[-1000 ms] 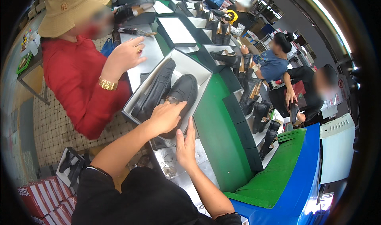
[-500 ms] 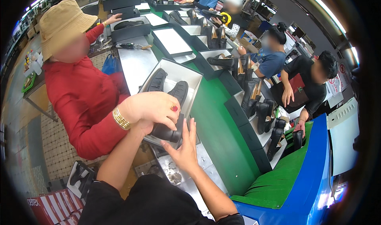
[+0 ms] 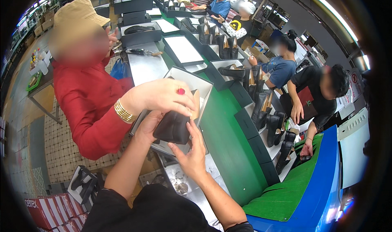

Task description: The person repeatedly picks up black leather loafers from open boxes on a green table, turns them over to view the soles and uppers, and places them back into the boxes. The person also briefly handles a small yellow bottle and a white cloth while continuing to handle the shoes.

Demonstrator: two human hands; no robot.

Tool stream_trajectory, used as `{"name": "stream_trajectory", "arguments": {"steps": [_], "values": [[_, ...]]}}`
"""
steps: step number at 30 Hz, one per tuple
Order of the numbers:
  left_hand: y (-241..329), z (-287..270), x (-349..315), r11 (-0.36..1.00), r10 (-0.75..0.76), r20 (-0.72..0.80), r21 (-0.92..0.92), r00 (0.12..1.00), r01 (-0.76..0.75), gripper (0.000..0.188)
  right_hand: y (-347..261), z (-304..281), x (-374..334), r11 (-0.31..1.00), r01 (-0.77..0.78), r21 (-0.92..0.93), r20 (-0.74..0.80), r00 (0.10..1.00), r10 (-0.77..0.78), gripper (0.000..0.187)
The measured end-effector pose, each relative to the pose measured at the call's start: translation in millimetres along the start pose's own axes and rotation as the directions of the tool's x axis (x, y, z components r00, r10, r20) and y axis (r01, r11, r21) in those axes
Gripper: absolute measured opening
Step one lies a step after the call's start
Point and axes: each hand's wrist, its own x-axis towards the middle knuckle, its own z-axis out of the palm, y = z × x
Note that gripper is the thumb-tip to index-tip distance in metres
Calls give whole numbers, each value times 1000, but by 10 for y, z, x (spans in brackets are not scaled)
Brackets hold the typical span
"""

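A black shoe [image 3: 173, 127] is tilted above the near end of an open white-lined shoe box [image 3: 204, 85], its rounded end toward me. My left hand [image 3: 148, 127] grips its left side. The fingers of my right hand [image 3: 192, 152] press along its right side, with the thumb near its lower edge. Over the top of the shoe reaches the hand of a co-worker [image 3: 169, 97] in red sleeves, with a red-stoned ring and gold bangles. That hand and the shoe hide most of the box's inside.
A green conveyor belt [image 3: 228, 150] runs away on my right, lined with boxes of black shoes [image 3: 261, 109]. A blue machine housing [image 3: 318, 191] stands at the near right. A brush [image 3: 143, 52] lies on the metal table [image 3: 145, 66]. Several co-workers stand along the far side.
The shoe has come up and turned in my hands. My left hand, formerly partly hidden, now shows at its side. The red-sleeved co-worker's other hand has drawn back from the far box.
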Motion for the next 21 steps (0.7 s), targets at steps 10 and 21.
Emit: {"name": "stream_trajectory", "arguments": {"steps": [10,21], "values": [[-55,-51,-28,978,131,-155,-141,979,-153,44,-8,21,106,989,144,-29,-55,988,-146,62],[133,97,71,905,407,209,-228,889,-360,49,-202,-125,193,909,390,146,-133,918,-373,51]]}}
